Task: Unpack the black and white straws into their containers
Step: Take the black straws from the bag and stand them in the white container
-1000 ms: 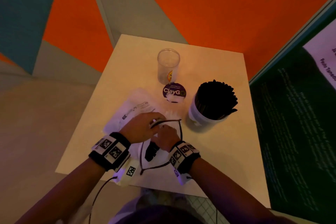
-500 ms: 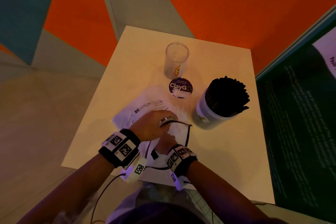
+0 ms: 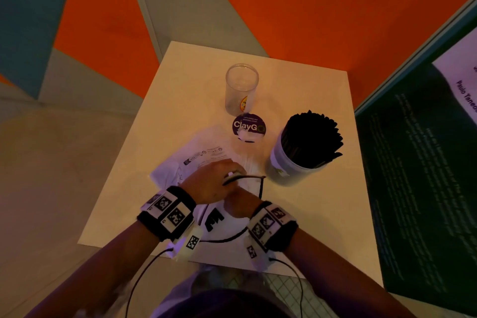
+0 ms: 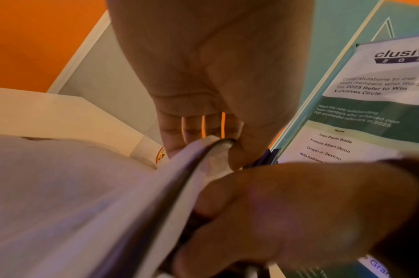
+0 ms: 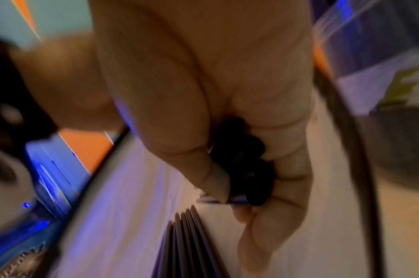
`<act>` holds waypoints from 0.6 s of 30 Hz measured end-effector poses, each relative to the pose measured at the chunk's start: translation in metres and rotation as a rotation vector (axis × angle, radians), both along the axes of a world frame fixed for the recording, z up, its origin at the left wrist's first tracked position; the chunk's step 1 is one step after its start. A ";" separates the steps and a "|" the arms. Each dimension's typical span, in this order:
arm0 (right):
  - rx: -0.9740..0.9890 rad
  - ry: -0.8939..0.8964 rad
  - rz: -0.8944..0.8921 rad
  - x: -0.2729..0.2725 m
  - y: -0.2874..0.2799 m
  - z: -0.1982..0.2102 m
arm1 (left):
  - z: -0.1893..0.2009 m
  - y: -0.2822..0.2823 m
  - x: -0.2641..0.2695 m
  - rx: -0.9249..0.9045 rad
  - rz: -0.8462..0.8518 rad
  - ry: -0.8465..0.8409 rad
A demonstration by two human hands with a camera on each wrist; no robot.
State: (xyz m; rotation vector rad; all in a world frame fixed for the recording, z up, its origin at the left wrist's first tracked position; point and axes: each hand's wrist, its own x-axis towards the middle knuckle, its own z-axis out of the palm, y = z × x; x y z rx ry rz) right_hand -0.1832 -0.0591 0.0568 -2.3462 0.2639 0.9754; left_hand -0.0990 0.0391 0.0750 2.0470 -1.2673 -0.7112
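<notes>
A small square counter (image 3: 322, 214) with a pale cream top is seen from above. Beyond its far edge, the floor (image 3: 322, 8) is covered in bold orange fields, crossed by a grey strip (image 3: 185, 8) with a pale raised line along it. A teal panel (image 3: 23, 8) is set at the far left, and a beige surface (image 3: 46, 188) is spread at the near left. On the right, a dark green banner (image 3: 426, 175) with white printed text is stood. Dim, warm light is cast overall.
</notes>
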 end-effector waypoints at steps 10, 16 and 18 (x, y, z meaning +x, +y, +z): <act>-0.302 0.061 0.170 -0.063 -0.112 0.126 | 0.001 -0.045 -0.032 0.008 -0.240 -0.301; -0.196 -0.155 0.034 -0.086 -0.143 0.166 | 0.014 -0.100 -0.053 0.058 -0.174 -0.063; -0.120 -0.287 -0.119 -0.090 -0.152 0.168 | 0.012 -0.110 -0.054 0.019 -0.137 -0.016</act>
